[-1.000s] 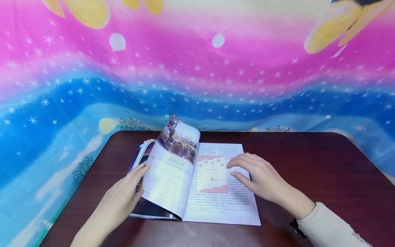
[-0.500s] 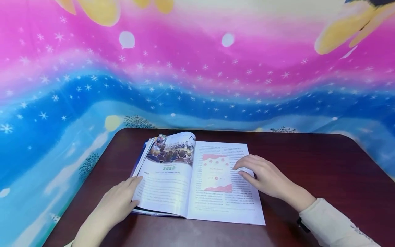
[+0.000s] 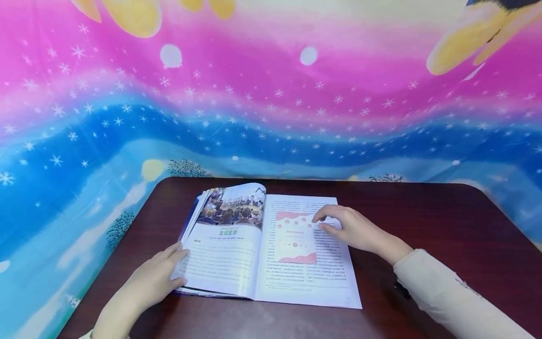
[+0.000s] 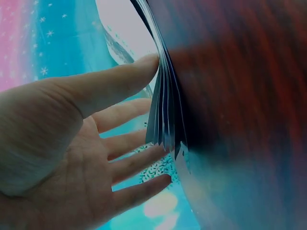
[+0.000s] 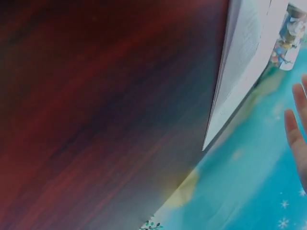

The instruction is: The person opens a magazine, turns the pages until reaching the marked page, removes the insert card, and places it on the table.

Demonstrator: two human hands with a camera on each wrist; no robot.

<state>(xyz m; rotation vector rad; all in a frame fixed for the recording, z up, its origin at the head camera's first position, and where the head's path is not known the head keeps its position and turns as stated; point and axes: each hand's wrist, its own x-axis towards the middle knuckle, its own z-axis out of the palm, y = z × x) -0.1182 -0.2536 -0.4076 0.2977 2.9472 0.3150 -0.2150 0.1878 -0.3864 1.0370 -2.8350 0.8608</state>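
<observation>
An open magazine lies on the table, its left page showing a crowd picture above green lettering. On the right page rests a flat pink-and-white card with strawberry drawings. My left hand rests at the magazine's left edge, fingers spread and fairly straight. In the left wrist view, its thumb meets the edges of the stacked pages. My right hand is over the right page, with loosely bent fingertips at the card's upper right edge; whether they touch it cannot be told. Only its fingers enter the right wrist view.
The dark reddish-brown table extends around the magazine on both sides. Behind it hangs a colourful cloth with snowflakes, reaching down to the table's back edge. A dark band shows under the right sleeve.
The raised page has come down flat on the left side, and my left hand has moved down to the magazine's edge. My right hand has shifted slightly up and left toward the card.
</observation>
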